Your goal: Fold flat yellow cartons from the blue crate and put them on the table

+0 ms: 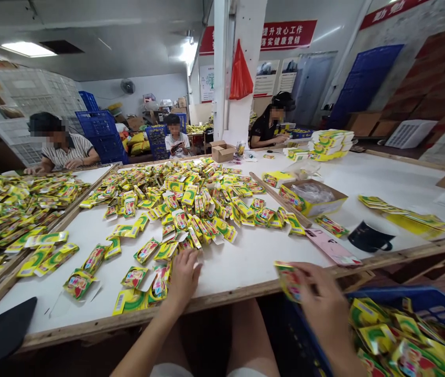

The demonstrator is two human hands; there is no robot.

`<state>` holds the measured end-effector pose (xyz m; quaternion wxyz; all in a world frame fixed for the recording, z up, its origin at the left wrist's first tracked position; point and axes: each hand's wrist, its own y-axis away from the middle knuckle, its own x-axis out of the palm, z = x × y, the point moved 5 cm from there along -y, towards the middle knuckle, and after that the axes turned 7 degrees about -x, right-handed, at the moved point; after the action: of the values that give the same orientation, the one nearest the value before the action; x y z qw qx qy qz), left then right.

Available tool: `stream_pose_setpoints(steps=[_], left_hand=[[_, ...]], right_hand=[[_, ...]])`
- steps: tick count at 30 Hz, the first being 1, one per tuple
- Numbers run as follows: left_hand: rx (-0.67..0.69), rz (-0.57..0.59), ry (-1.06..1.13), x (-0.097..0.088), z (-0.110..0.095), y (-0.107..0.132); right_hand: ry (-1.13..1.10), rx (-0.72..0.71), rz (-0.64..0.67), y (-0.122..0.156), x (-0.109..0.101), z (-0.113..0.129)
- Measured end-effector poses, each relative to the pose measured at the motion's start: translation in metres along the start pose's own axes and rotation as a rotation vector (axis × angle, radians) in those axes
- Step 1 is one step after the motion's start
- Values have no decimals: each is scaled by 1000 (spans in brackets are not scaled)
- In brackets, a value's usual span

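My left hand (185,277) rests at the near edge of a heap of small printed cartons (191,201). Its thumb stands apart from the fingers, and the fingertips touch or nearly touch the cartons. Several loose cartons (159,283) lie just left of it, some with end flaps open. In my right hand (318,293), a small yellow, green and red pack (288,281) is pinched between thumb and fingers above the table's front edge. Below this hand, a blue basket (438,303) holds many similar packs (406,335).
A pink phone (332,246), a dark mug (370,238) and an open box of clear plastic (312,196) stand to the right. Wooden strips (281,201) divide the white table. A black flat object (4,335) lies front left. Three people sit beyond the table.
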<state>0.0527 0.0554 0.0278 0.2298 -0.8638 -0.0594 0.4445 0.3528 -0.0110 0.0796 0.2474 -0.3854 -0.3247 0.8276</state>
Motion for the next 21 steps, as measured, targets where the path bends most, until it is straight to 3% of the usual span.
stream_pose_setpoints(steps=[3, 5, 7, 10, 12, 14, 17, 21], left_hand=[[43, 124, -311, 3, 10, -20], [92, 230, -380, 7, 13, -33], [120, 254, -331, 4, 10, -44], [80, 139, -192, -19, 0, -54], [-20, 26, -43, -36, -9, -55], [-160, -43, 175, -42, -18, -50], [-335, 3, 512, -21, -29, -39], [-510, 35, 810, 16, -28, -21]], right_hand=[[277, -35, -80, 2, -55, -22], [259, -6, -56, 10, -60, -25], [141, 37, 7, 21, -43, -18], [-66, 82, 73, 34, -2, 9], [-195, 82, 106, 37, 27, 32], [-314, 57, 159, 36, 54, 56], [-435, 18, 258, 34, 93, 78], [-561, 124, 311, 36, 131, 64]])
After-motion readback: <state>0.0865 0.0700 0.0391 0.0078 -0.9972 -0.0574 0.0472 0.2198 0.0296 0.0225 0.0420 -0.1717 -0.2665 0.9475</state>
